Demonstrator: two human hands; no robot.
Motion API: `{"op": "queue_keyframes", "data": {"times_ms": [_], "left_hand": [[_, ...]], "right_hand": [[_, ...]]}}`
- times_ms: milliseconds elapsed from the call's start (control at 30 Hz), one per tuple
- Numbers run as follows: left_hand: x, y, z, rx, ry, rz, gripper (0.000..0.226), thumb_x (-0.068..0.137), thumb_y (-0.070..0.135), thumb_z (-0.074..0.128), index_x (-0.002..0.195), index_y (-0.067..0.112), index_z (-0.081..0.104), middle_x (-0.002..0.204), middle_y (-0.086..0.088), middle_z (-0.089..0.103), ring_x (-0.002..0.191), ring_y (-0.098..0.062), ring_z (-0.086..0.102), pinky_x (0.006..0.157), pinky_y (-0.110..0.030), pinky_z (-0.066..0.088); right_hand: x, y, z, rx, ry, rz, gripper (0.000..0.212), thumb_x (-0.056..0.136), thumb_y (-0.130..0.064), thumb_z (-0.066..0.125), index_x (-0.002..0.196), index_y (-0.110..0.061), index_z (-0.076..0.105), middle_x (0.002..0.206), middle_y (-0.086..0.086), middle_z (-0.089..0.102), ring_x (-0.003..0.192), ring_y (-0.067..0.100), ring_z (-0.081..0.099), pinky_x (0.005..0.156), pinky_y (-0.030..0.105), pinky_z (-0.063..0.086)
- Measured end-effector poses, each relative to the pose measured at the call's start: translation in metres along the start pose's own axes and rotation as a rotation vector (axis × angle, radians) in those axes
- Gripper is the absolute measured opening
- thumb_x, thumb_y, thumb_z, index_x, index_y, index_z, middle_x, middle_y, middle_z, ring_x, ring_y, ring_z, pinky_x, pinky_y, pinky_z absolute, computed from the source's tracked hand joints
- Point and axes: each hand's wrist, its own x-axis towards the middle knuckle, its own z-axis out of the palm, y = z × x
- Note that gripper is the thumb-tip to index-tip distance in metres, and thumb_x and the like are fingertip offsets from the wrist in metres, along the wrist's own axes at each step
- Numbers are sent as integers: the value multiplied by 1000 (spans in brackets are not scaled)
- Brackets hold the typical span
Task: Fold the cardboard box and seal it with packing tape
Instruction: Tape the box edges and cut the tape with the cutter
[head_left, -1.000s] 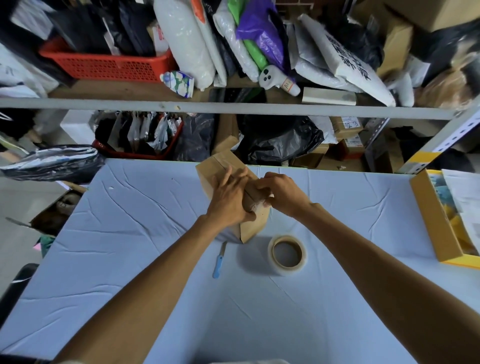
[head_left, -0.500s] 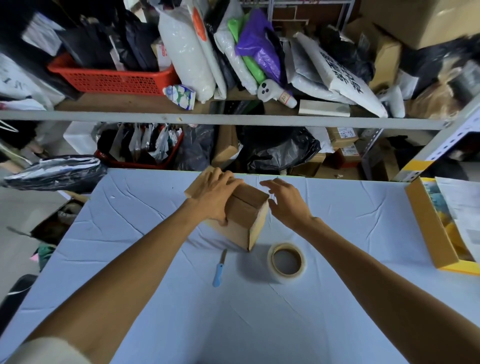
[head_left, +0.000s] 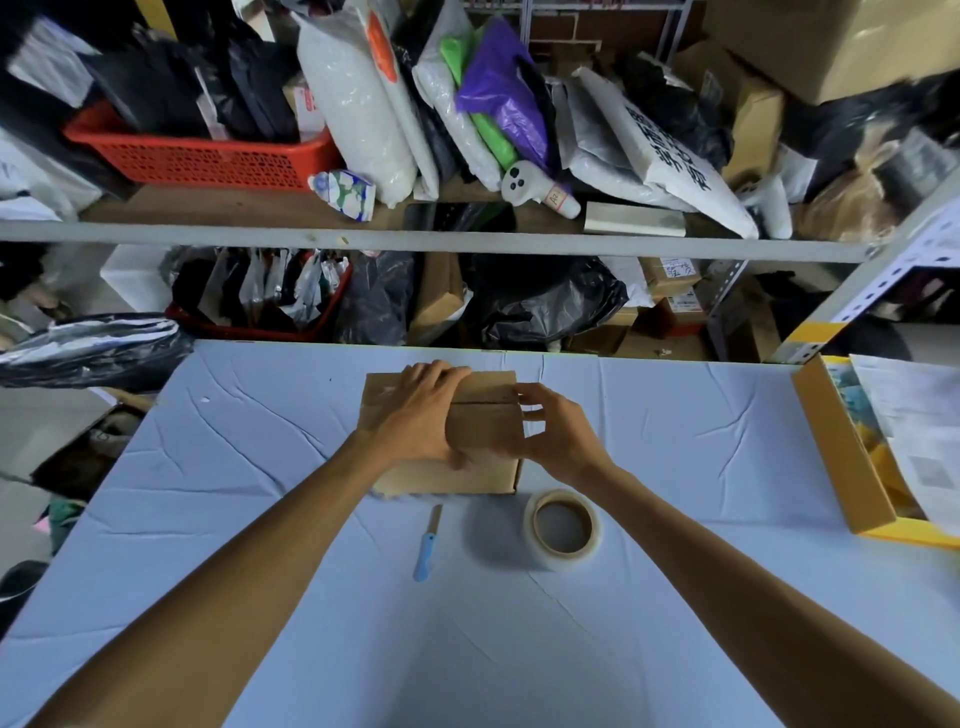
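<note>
Head view looks down on a pale blue cloth-covered counter (head_left: 260, 467), where a small brown cardboard box (head_left: 483, 434) sits at centre with its top flaps folded shut. Left hand (head_left: 415, 415) lies flat across the top, fingers spread and pressing down. Right hand (head_left: 558, 434) cups the box's 3 o'clock side, fingers curled against it. At 5 o'clock of the box lies a roll of clear packing tape (head_left: 563, 525); at 6 o'clock, a blue-handled utility knife (head_left: 427, 545).
</note>
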Motion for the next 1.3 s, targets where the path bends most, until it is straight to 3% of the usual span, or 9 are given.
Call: {"op": "queue_keyframes", "data": {"times_ms": [133,333,500,667,800,967,1100,1233,1300], "left_hand": [[-1,-1,-3,-10,-21,-14,115,50,66,78,143,24,23,141,-2,33,123,-25,35,107,-44,33],[0,0,-1,28,-14,7,114,52,64,77,143,22,23,140,-4,33,122,-26,35,108,-41,28],[-8,1,0,58,17,-18,112,49,69,74,139,24,27,134,-4,38,116,-26,39,101,-42,35],[-24,5,-1,64,-5,-92,112,49,70,75,139,22,28,131,-7,39,112,-28,39,95,-43,36],[-44,17,0,63,2,-186,111,49,71,74,137,21,29,127,-8,41,110,-29,40,94,-43,35],[-72,48,18,63,61,-285,112,41,76,68,131,19,33,117,-9,44,101,-31,44,88,-43,36],[-69,48,8,55,98,-324,111,39,74,72,128,19,34,116,-9,44,100,-32,44,86,-43,37],[-65,32,-6,109,213,-381,116,38,76,72,130,16,36,116,-14,44,101,-33,42,86,-46,35],[-66,21,-6,122,222,-409,118,39,75,73,133,15,34,120,-15,43,104,-35,41,92,-50,34]], "right_hand": [[2,-1,2,-19,10,-7,76,62,-17,89,129,-15,53,114,-2,56,95,9,54,56,0,45],[1,-1,1,-18,-6,-2,75,60,-19,90,126,-16,53,112,-4,55,96,10,56,58,7,50],[-2,-1,1,27,-25,11,78,59,-11,89,129,-16,54,111,-5,57,100,13,59,59,8,51],[-5,-6,5,-11,-99,12,83,64,-11,87,137,-14,48,129,3,58,109,16,59,68,9,49],[-8,-7,5,-50,-172,7,85,64,-8,87,139,-12,48,133,4,56,115,20,58,64,3,48],[-21,1,-8,-128,-263,-35,82,63,-5,86,136,-14,51,131,2,59,114,18,59,74,14,51],[-18,-5,-10,-41,-283,-47,83,65,0,83,138,-14,49,132,4,58,119,19,57,79,20,55],[3,-22,1,67,-271,-69,80,67,16,74,138,-12,48,126,3,56,114,14,53,69,12,55],[12,-28,11,104,-260,-66,81,65,20,72,136,-12,50,123,3,57,112,14,53,65,15,56]]}}
